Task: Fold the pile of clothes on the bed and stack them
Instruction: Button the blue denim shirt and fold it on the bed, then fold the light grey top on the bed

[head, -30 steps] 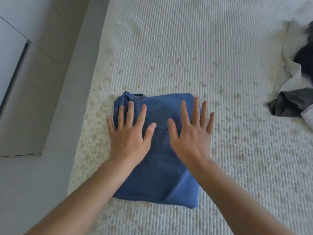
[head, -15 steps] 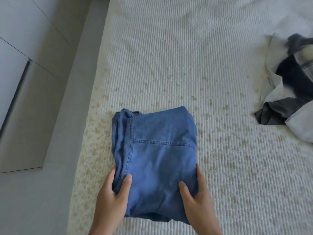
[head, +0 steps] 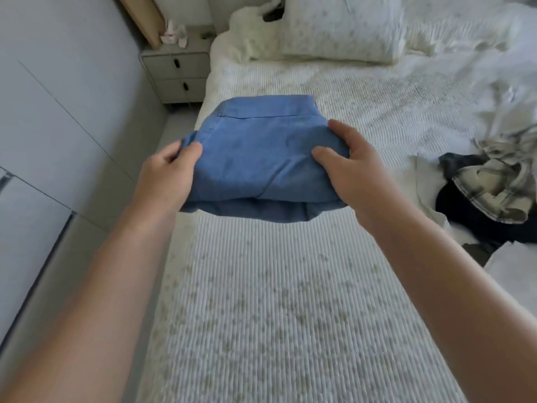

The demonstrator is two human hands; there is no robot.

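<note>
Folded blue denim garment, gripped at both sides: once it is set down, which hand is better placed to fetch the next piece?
Right. The right hand grips the folded blue denim garment on the side nearer the unfolded pile of plaid and dark clothes; the left hand is on the bed's wardrobe side, likely needing a cross-body reach.

A ribbed white bed [head: 276, 301] carries a pillow [head: 343, 27] and rumpled unfolded clothes [head: 491, 184] at right.

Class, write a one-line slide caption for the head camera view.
Both hands, left hand and right hand, grip folded blue denim garment above the bed.
</note>
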